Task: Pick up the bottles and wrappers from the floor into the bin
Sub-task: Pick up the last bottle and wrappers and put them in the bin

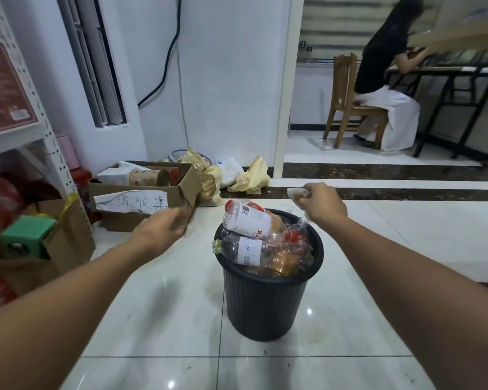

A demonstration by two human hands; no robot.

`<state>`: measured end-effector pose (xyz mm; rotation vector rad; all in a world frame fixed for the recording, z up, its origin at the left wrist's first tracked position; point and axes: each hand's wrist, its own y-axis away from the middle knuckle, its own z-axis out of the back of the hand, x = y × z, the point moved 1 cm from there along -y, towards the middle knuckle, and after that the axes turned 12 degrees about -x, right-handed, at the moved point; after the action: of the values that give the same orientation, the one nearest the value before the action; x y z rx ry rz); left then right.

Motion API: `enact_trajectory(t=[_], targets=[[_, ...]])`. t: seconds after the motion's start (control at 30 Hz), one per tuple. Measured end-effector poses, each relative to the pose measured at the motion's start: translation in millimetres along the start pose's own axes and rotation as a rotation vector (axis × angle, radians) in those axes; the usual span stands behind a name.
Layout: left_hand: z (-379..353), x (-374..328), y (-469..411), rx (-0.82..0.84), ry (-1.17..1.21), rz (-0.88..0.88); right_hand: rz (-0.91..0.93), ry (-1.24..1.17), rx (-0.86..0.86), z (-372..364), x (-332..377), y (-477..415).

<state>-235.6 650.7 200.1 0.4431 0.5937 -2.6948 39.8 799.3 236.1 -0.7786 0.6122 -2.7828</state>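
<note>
- Two bare arms reaching in from the lower corners of the frame, either side of a black ribbed bin [265,308] at centre.
- Bin heaped above its rim with plastic bottles [254,219], red-capped ones uppermost.
- Right hand [320,202] closed around a small crumpled wrapper [295,192], up beyond the bin's right rim.
- Left hand [159,230] loosely curled, holding nothing visible, left of the bin and in front of a cardboard box [147,192] bearing a handwritten paper label.
- Yellow crumpled wrappers [251,178] lying on the floor [166,319] by the white wall, above centre.
- Seated person [383,80] on a wooden chair at a table, upper right.
</note>
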Motion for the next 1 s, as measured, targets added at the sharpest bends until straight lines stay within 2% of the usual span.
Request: enact_trajectory(t=[0.17, 0.23, 0.37, 0.47, 0.67, 0.83, 1.0], targets=[[-9, 29, -7, -0.004, -0.080, 0.045, 0.264, 0.279, 0.028, -45, 4, -5], [-15, 37, -8, 0.005, -0.100, 0.040, 0.302, 0.332, 0.071, -57, 2, -7], [-28, 55, -7, 0.040, -0.103, 0.041, 0.163, 0.214, 0.224, -75, -9, -16], [-40, 68, 3, 0.060, -0.101, 0.056, 0.065, 0.060, 0.268, -82, -14, -20], [-54, 80, 17, 0.041, -0.101, 0.095, 0.064, -0.005, 0.296, -86, -19, -18], [-50, 82, 16, 0.009, -0.128, 0.105, 0.085, -0.049, 0.252, -80, -19, -13], [-40, 72, 15, 0.063, -0.146, 0.096, 0.032, -0.035, 0.274, -78, -17, -5]])
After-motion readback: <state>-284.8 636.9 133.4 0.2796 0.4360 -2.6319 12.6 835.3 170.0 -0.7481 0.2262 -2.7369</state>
